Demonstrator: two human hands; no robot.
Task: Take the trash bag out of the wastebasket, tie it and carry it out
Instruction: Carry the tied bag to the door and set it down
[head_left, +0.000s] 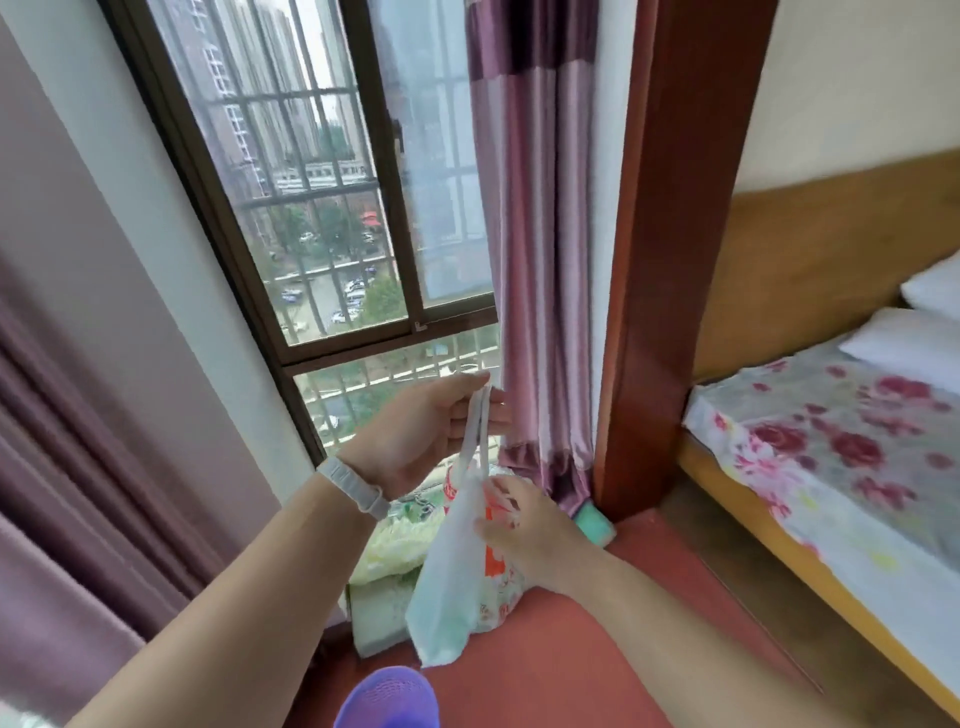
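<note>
A thin white plastic trash bag (447, 587) with red print hangs in the air in front of the window. My left hand (421, 431) pinches its stretched handle loops at the top and holds them up. My right hand (524, 525) grips the bag's upper side just below, with fingers curled into the plastic. The bag's lower part is pale green-white and dangles free above the red floor. No wastebasket can be made out; the bag and my arms cover what stands below.
A barred window (322, 208) and purple curtain (535, 249) are ahead. A red wooden post (670, 260) stands right of it. A bed with a floral sheet (841, 447) fills the right. Folded pale bedding (395, 545) lies by the window. A purple slipper (387, 699) shows below.
</note>
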